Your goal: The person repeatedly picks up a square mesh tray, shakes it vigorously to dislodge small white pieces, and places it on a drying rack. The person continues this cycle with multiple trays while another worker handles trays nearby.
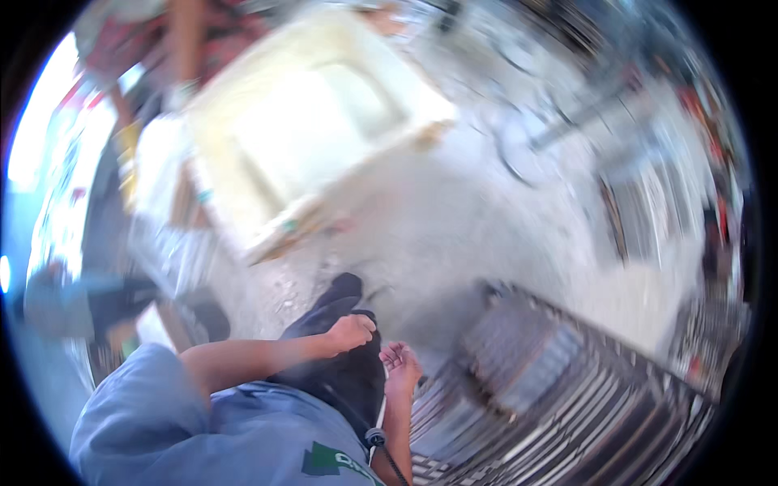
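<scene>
My left hand [351, 333] is in front of my body, above my dark trousers, its fingers curled into a fist. Whatever it may hold is hidden. Close by on the right, my right hand [400, 366] is turned palm up with its fingers loosely bent and apart; I make out nothing in it. The two hands do not touch. Beyond them stands a large cream-white table-like piece [324, 130] with a raised, pale middle part. The picture is smeared by motion, so small details are lost.
To my lower right lies a rack or stack of striped dark and light slats [567, 405], with a grey block-like stack [523, 352] on it. A pale dusty floor [454, 215] spreads ahead. Wires or thin metal rods [519, 146] lie farther right. A cardboard box [162, 328] is at left.
</scene>
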Demonstrator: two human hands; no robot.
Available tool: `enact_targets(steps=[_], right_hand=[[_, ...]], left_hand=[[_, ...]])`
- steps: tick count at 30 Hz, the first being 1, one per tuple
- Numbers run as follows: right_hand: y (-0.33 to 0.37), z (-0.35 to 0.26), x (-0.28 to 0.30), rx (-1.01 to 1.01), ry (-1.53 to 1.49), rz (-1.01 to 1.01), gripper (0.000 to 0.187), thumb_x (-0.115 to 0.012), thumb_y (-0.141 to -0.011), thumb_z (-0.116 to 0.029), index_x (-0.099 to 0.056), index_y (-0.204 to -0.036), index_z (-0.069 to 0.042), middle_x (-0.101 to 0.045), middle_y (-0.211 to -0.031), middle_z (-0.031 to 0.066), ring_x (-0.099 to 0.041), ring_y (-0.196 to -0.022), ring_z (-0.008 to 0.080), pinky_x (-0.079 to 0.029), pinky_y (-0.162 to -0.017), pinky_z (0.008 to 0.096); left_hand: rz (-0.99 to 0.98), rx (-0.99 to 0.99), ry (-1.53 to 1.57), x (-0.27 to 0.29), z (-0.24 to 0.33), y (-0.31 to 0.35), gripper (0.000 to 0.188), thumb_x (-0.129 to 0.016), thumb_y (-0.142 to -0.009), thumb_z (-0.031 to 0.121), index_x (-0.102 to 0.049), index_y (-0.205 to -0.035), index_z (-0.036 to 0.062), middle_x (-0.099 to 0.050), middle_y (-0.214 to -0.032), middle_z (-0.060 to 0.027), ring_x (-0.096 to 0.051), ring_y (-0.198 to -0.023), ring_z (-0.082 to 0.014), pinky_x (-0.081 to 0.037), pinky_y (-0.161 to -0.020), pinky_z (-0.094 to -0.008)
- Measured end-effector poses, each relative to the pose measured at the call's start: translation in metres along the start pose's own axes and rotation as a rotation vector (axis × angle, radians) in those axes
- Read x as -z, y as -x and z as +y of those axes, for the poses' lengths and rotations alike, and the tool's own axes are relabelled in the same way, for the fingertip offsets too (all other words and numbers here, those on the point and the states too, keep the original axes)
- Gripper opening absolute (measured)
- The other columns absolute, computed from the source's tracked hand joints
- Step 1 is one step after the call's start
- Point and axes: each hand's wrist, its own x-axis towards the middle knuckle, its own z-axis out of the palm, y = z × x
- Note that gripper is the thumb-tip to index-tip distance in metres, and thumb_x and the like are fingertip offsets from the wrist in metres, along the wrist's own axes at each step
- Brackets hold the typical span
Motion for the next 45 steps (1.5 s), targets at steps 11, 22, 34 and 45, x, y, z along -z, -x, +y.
enact_targets(steps=[11, 22, 34, 45], right_hand=[[0.022, 0.018, -0.103, -0.104, 0.782, -0.517, 0.026, -0.042, -0.087, -0.012, -0.047, -0.104, 0.007, -0.058, -0.089, 0.0180, -0.060, -0.074, 0.0248, -0.051, -0.065, 0.0331], [0.062, 0.148, -0.266, -0.109, 1.039, -0.791, 0.029, -0.046, -0.087, -0.015, -0.048, -0.106, 0.007, -0.059, -0.091, 0.0174, -0.060, -0.076, 0.0228, -0.051, -0.067, 0.0307], [0.109, 0.254, -0.348, -0.148, 1.289, -0.828, 0.030, -0.047, -0.088, -0.016, -0.049, -0.107, 0.007, -0.060, -0.092, 0.0169, -0.061, -0.079, 0.0214, -0.051, -0.068, 0.0295], [0.082, 0.259, -0.422, -0.198, 1.419, -0.878, 0.033, -0.049, -0.086, -0.018, -0.049, -0.107, 0.007, -0.060, -0.092, 0.0174, -0.061, -0.075, 0.0198, -0.051, -0.065, 0.0289]], left_hand=[[0.468, -0.070, 1.028, 0.073, -0.127, 0.100, 0.022, -0.050, -0.075, 0.006, -0.058, -0.094, -0.0029, -0.061, -0.082, -0.0108, -0.059, -0.069, -0.0178, -0.048, -0.063, -0.0271], [0.576, -0.162, 1.377, 0.194, -0.248, 0.130, 0.020, -0.048, -0.079, 0.010, -0.054, -0.095, -0.0015, -0.060, -0.078, -0.0100, -0.058, -0.066, -0.0174, -0.047, -0.061, -0.0277], [0.775, -0.087, 1.476, 0.323, -0.351, 0.172, 0.024, -0.045, -0.072, 0.003, -0.053, -0.094, -0.0023, -0.058, -0.075, -0.0085, -0.056, -0.063, -0.0155, -0.045, -0.057, -0.0258], [0.823, -0.014, 1.571, 0.335, -0.354, 0.171, 0.030, -0.042, -0.070, 0.001, -0.052, -0.098, -0.0034, -0.059, -0.075, -0.0104, -0.058, -0.063, -0.0178, -0.047, -0.057, -0.0260]])
